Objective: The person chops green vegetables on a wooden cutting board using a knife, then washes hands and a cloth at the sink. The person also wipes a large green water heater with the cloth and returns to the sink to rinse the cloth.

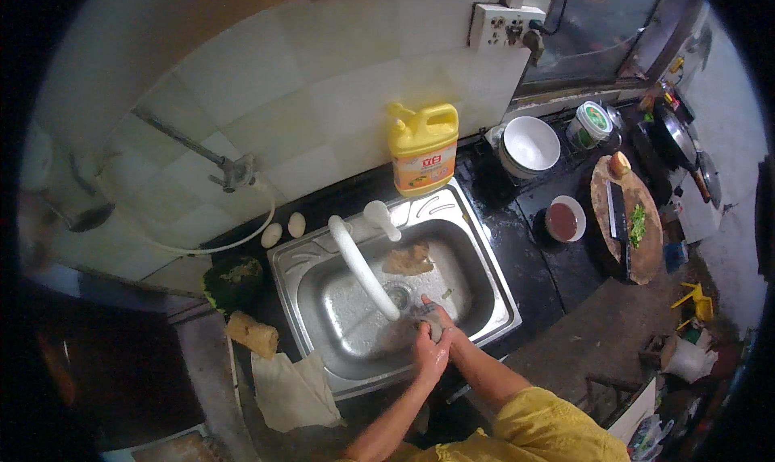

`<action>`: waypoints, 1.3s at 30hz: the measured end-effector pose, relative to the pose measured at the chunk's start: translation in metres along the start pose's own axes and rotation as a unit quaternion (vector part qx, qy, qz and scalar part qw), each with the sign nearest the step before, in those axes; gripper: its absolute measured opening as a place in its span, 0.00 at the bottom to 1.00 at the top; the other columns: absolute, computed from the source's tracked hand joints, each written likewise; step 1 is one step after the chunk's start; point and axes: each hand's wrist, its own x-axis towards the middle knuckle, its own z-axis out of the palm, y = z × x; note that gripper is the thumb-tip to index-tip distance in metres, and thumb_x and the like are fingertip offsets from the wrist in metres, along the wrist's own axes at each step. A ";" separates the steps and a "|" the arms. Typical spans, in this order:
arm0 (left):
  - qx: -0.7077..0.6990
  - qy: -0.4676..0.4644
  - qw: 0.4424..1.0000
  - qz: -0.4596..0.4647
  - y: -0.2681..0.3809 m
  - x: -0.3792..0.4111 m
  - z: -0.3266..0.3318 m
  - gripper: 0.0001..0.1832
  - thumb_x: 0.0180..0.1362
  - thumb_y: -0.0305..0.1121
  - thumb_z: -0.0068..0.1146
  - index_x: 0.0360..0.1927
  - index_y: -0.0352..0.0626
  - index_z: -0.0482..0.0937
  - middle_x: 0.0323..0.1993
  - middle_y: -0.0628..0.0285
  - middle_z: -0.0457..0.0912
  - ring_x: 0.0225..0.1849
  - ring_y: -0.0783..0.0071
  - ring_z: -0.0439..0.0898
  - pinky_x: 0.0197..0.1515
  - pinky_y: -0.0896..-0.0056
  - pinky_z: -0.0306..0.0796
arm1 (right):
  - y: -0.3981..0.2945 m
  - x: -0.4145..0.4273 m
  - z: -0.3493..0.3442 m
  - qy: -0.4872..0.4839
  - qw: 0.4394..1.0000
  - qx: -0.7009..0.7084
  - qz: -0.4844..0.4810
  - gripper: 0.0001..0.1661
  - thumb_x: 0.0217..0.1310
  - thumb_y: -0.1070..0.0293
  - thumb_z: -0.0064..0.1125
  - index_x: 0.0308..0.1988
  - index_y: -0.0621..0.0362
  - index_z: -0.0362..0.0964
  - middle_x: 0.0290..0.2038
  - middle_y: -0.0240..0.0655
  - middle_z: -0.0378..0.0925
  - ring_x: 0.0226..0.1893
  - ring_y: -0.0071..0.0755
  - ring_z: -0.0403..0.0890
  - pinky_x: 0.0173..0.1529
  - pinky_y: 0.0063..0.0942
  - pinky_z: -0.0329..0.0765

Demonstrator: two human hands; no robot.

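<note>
Both hands are together over the near right part of a stainless steel sink, close to the tip of the white faucet spout. Between them is a small greyish, rounded thing, mostly covered by fingers; what it is I cannot tell. My left hand grips it from the near side. My right hand cups it from the far side, its fingers wet and blurred. A torn brown piece, perhaps peel or paper, lies on the basin floor beyond the drain.
A yellow detergent jug stands behind the sink. Two eggs, a cut green-skinned melon or squash and a beige cloth lie left. To the right are a bowl of reddish liquid and a round chopping board bearing a cleaver.
</note>
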 end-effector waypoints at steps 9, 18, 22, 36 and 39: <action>-0.096 0.082 0.992 0.010 -0.085 0.087 0.011 0.28 0.50 0.45 0.64 0.50 0.39 0.72 0.48 0.45 0.76 0.50 0.51 0.75 0.53 0.58 0.68 | -0.015 0.005 0.068 0.240 0.874 -0.358 -0.223 0.08 0.62 0.66 0.49 0.41 0.55 0.71 0.32 0.33 0.75 0.31 0.32 0.78 0.36 0.32 0.77; -0.078 0.171 0.982 -0.019 -0.055 0.095 -0.005 0.18 0.56 0.46 0.58 0.33 0.40 0.73 0.37 0.52 0.76 0.40 0.55 0.75 0.45 0.54 0.68 | 0.008 0.017 0.075 0.311 0.883 -0.324 -0.135 0.21 0.70 0.53 0.42 0.44 0.59 0.70 0.38 0.37 0.76 0.40 0.33 0.76 0.45 0.32 0.74; 0.031 0.120 0.990 0.065 -0.018 0.057 0.016 0.17 0.58 0.45 0.56 0.31 0.39 0.73 0.33 0.53 0.75 0.36 0.58 0.74 0.41 0.56 0.69 | 0.006 0.038 0.008 0.309 0.879 -0.339 -0.131 0.22 0.65 0.57 0.46 0.51 0.62 0.69 0.48 0.48 0.74 0.49 0.48 0.74 0.53 0.42 0.71; -0.017 0.032 0.998 0.048 -0.030 0.040 0.009 0.16 0.54 0.38 0.59 0.36 0.38 0.69 0.36 0.53 0.73 0.42 0.61 0.72 0.43 0.56 0.70 | -0.040 -0.033 0.085 0.038 0.978 -0.199 0.043 0.31 0.62 0.45 0.52 0.53 0.59 0.68 0.46 0.40 0.75 0.48 0.39 0.75 0.53 0.35 0.73; 0.056 0.016 0.992 0.108 -0.021 0.037 0.005 0.13 0.54 0.36 0.58 0.36 0.38 0.70 0.33 0.54 0.73 0.38 0.60 0.73 0.43 0.57 0.70 | -0.013 -0.021 0.069 0.080 0.740 -0.665 -0.055 0.23 0.65 0.53 0.51 0.49 0.61 0.71 0.44 0.41 0.76 0.45 0.39 0.77 0.49 0.36 0.74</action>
